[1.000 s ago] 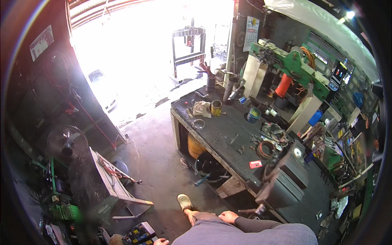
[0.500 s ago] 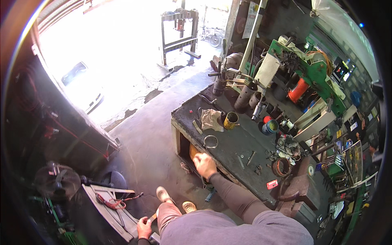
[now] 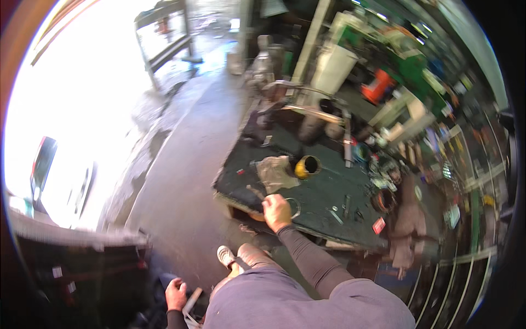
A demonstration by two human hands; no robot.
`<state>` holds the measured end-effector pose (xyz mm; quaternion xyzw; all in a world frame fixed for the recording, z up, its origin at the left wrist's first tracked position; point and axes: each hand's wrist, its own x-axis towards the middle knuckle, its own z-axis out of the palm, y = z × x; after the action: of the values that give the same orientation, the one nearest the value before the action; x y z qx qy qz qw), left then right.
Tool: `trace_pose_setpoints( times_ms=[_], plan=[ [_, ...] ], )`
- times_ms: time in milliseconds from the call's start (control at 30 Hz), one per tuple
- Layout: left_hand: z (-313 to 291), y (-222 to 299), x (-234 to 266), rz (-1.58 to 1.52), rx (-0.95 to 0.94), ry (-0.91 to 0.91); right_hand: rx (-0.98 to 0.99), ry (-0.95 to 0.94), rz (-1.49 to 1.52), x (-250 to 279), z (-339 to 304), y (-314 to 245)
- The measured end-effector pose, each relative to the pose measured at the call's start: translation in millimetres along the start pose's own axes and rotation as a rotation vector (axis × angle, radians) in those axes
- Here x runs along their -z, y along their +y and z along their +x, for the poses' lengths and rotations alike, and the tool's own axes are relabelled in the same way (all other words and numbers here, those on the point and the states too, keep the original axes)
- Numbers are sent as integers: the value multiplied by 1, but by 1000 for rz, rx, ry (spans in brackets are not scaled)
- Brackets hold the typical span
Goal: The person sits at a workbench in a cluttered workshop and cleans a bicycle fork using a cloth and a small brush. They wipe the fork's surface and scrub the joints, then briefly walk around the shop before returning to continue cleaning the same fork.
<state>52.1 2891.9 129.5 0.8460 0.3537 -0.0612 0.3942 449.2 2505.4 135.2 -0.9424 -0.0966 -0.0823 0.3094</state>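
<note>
The left hand [image 3: 176,294] hangs well off the bench [image 3: 323,189], fingers curled, grip unclear. A short strip [image 3: 256,192] lies just left of the nearer right hand's [image 3: 277,211] bent fingers, long axis slanting toward them; whether they clasp anything, I cannot tell. A ring [image 3: 299,207] lies just right.

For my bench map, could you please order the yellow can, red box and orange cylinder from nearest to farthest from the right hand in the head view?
From the right hand:
1. Yellow can: beyond it, slightly right.
2. Red box: farther right.
3. Orange cylinder: far upper right.
</note>
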Motion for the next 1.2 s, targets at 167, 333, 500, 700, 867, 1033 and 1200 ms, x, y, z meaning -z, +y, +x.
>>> trace_pose_setpoints(
  times_ms=[167,333,500,700,867,1033,1200],
  plan=[
    [127,4,23,114,-158,-129,53,-190,311,28,-31,-60],
    [219,140,-10,5,-364,-466,52,-365,464,-4,-53,-78],
    [229,319,-28,4,-818,-634,41,-514,455,-12,-18,-109],
    [294,347,-16,219,-834,-822,-46,-365,483,-14,23,-138],
    [365,304,6,197,-894,-857,-136,-349,453,-62,56,-173],
    [434,296,85,195,-843,-805,-230,-434,452,-127,97,-254],
    [550,239,168,117,-680,-616,-219,-536,473,-198,151,-306]
  ],
)
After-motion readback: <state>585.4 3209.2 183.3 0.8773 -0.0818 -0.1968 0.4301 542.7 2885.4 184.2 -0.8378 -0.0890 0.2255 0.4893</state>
